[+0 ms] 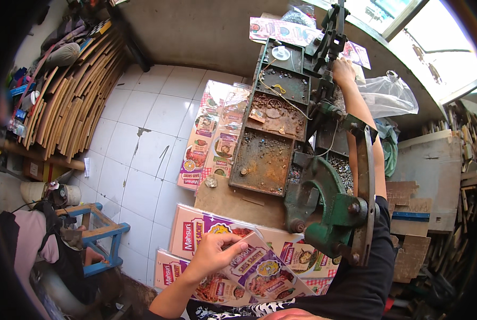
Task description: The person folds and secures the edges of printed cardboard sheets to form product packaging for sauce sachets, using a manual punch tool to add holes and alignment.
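Near my lap, my left hand pinches the upper left edge of a printed cardboard sheet in pink and purple with food pictures. The sheet lies tilted over similar printed sheets. My right arm reaches far forward, past a green cast-iron hand press. At its end, my right hand is beside the dark upper linkage of the press, close to another printed sheet. The fingers of that hand are mostly hidden.
Left of the press stands a rusty compartment tray with small metal parts. More printed sheets lie beyond it. A clear plastic bag is at the right. A blue stool frame and stacked boards stand left, across white floor tiles.
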